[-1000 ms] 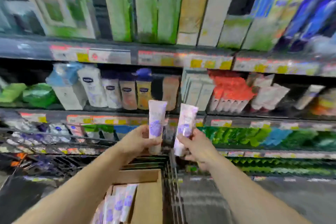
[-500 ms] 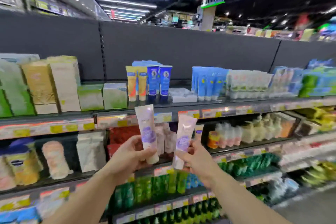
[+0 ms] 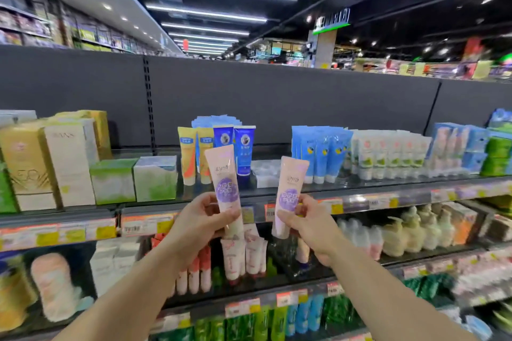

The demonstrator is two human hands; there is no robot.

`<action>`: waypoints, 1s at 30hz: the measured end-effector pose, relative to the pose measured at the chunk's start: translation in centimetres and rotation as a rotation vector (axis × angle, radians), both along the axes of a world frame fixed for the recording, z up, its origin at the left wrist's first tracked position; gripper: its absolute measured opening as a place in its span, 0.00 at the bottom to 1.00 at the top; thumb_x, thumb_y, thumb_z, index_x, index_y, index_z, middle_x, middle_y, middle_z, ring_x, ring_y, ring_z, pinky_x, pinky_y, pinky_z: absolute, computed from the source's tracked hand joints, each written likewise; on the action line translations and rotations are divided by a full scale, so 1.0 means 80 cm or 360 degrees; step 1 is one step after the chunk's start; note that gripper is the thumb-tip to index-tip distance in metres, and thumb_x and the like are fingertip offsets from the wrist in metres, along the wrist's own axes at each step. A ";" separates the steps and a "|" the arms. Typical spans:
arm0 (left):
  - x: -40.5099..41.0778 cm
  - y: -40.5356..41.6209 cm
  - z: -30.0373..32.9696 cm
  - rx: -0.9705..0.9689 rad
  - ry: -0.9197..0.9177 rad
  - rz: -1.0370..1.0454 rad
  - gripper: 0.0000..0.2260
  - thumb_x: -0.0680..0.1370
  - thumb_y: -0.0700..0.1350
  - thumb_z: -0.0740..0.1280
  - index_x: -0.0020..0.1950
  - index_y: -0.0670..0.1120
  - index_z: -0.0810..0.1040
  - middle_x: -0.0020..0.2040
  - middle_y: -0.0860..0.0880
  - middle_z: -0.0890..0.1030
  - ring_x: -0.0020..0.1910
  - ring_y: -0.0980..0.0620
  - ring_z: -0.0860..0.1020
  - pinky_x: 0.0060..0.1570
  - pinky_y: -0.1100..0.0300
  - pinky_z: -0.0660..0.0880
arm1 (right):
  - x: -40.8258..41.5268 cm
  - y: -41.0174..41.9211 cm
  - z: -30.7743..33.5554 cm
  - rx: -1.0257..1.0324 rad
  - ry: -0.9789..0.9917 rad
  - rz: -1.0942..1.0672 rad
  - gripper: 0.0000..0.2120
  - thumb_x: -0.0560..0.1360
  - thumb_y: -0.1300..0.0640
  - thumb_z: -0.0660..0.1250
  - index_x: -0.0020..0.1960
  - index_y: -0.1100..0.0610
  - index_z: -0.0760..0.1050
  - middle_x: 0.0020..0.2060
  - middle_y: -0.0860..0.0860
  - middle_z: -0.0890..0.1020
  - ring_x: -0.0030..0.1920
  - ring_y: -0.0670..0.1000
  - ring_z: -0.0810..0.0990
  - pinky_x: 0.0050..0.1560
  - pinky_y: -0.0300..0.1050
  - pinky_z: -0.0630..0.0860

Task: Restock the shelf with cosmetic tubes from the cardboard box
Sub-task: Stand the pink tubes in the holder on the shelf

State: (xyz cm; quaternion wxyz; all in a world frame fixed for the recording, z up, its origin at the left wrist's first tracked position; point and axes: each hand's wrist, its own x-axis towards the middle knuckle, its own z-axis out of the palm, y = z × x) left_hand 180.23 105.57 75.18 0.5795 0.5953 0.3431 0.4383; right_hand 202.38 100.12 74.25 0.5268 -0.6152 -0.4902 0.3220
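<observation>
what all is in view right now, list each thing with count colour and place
pink tubes: two, pale pink with purple labels, one in each hand, in front of the top shelf
top shelf: one, dark with price tags along its edge, across the middle
yellow tubes: two, yellow, upright on the top shelf behind the left pink tube
blue tubes: two, dark blue, right of the yellow ones
light blue tubes: a row, count unclear, top shelf right of centre
boxes: several, gold, white and green, top shelf left
pump bottles: several, cream, lower shelf right
left hand: grips the left pink tube
right hand: grips the other pink tube
</observation>
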 end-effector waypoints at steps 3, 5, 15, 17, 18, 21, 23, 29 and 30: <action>0.009 0.028 0.019 0.0122 0.0075 -0.0029 0.21 0.65 0.48 0.79 0.55 0.46 0.79 0.48 0.42 0.85 0.46 0.45 0.83 0.44 0.54 0.77 | 0.008 0.031 0.033 0.0097 -0.0105 -0.0047 0.12 0.72 0.53 0.73 0.54 0.49 0.76 0.46 0.50 0.82 0.45 0.51 0.81 0.48 0.46 0.78; 0.013 0.042 0.033 0.0192 0.0095 -0.0045 0.19 0.68 0.47 0.78 0.55 0.46 0.79 0.48 0.44 0.85 0.48 0.45 0.83 0.46 0.54 0.77 | 0.015 0.055 0.055 0.0172 -0.0157 -0.0104 0.09 0.73 0.54 0.72 0.52 0.50 0.75 0.46 0.53 0.82 0.41 0.49 0.79 0.44 0.41 0.78; 0.005 0.074 0.043 0.0231 0.0052 0.0020 0.28 0.61 0.56 0.80 0.56 0.46 0.79 0.48 0.44 0.85 0.47 0.45 0.84 0.43 0.58 0.81 | 0.032 0.178 0.092 0.0239 -0.0289 -0.0213 0.15 0.75 0.56 0.69 0.60 0.56 0.72 0.46 0.48 0.80 0.42 0.47 0.78 0.42 0.40 0.76; 0.002 0.078 0.043 0.0210 0.0067 0.0063 0.30 0.58 0.59 0.80 0.55 0.46 0.80 0.48 0.44 0.85 0.46 0.46 0.84 0.44 0.56 0.80 | 0.031 0.199 0.093 0.0205 -0.0315 -0.0197 0.13 0.75 0.56 0.68 0.59 0.54 0.72 0.46 0.48 0.80 0.39 0.45 0.77 0.36 0.36 0.72; 0.002 0.080 0.044 0.0208 0.0067 0.0073 0.26 0.61 0.56 0.79 0.54 0.46 0.80 0.47 0.45 0.85 0.46 0.46 0.84 0.43 0.57 0.79 | 0.030 0.210 0.093 0.0175 -0.0337 -0.0186 0.13 0.75 0.56 0.68 0.59 0.53 0.72 0.47 0.48 0.81 0.40 0.45 0.77 0.35 0.34 0.71; 0.005 0.083 0.046 0.0188 0.0095 0.0115 0.17 0.67 0.44 0.74 0.55 0.45 0.80 0.47 0.45 0.85 0.48 0.44 0.83 0.46 0.56 0.78 | 0.030 0.238 0.091 0.0145 -0.0350 -0.0109 0.14 0.76 0.57 0.68 0.60 0.53 0.71 0.54 0.49 0.81 0.49 0.48 0.78 0.44 0.39 0.75; 0.010 0.085 0.048 0.0170 0.0122 0.0168 0.16 0.68 0.41 0.73 0.54 0.45 0.80 0.46 0.46 0.86 0.47 0.47 0.83 0.47 0.55 0.78 | 0.030 0.256 0.087 0.0126 -0.0347 -0.0062 0.13 0.76 0.57 0.68 0.58 0.51 0.70 0.55 0.49 0.81 0.52 0.49 0.79 0.54 0.46 0.77; 0.019 0.088 0.045 0.0081 0.0145 0.0174 0.20 0.65 0.44 0.77 0.55 0.47 0.79 0.48 0.47 0.85 0.48 0.48 0.84 0.47 0.54 0.77 | 0.033 0.294 0.074 -0.0032 -0.0347 -0.0028 0.15 0.75 0.55 0.70 0.58 0.50 0.69 0.54 0.48 0.79 0.52 0.48 0.76 0.54 0.45 0.74; 0.020 0.089 0.043 0.0085 0.0136 0.0175 0.24 0.61 0.49 0.80 0.54 0.47 0.80 0.48 0.46 0.85 0.49 0.47 0.83 0.48 0.52 0.77 | 0.034 0.297 0.071 -0.0074 -0.0346 -0.0034 0.15 0.75 0.54 0.70 0.58 0.51 0.69 0.54 0.48 0.78 0.52 0.48 0.76 0.54 0.45 0.74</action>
